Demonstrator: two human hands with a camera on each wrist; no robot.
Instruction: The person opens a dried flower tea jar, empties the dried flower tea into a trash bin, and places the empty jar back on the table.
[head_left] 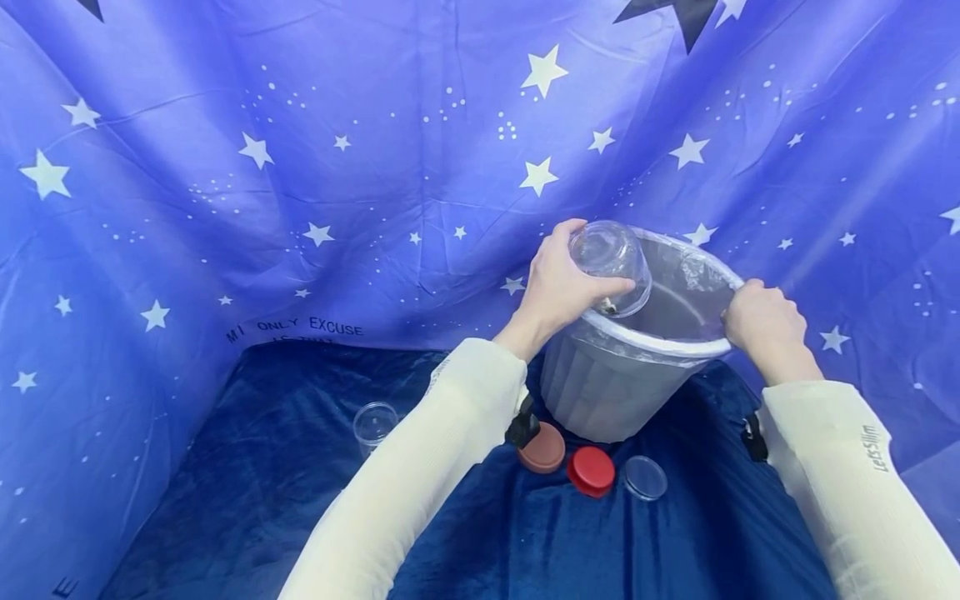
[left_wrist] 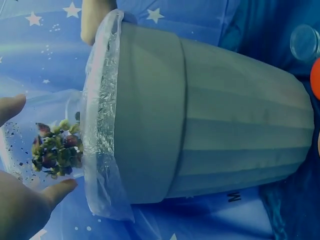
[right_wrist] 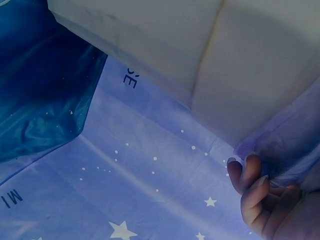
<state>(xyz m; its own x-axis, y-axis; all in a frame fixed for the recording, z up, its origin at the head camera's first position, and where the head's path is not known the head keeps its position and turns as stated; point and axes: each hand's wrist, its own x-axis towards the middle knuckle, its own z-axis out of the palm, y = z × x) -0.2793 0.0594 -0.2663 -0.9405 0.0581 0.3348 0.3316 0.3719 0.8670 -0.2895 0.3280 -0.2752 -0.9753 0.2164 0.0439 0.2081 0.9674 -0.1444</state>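
Note:
My left hand (head_left: pixel 557 287) holds a clear plastic jar (head_left: pixel 606 250) tipped over the near left rim of a grey trash bin (head_left: pixel 611 387). In the left wrist view, dried flower buds (left_wrist: pixel 57 152) are bunched inside the jar toward its mouth, and small dark bits cling to its wall. The thumb and fingers lie on opposite sides of the jar. My right hand (head_left: pixel 767 323) grips the bin's right rim, where a clear plastic liner (head_left: pixel 693 271) is folded over. The bin leans slightly. In the right wrist view, curled fingers (right_wrist: pixel 255 182) show beside the liner's edge.
In front of the bin lie a brown lid (head_left: pixel 542 448), a red lid (head_left: pixel 592 472) and a clear round lid (head_left: pixel 645 478) on dark blue cloth (head_left: pixel 300 467). Another clear jar (head_left: pixel 374 423) stands to the left, partly behind my left sleeve. A starry blue curtain (head_left: pixel 420 150) hangs behind.

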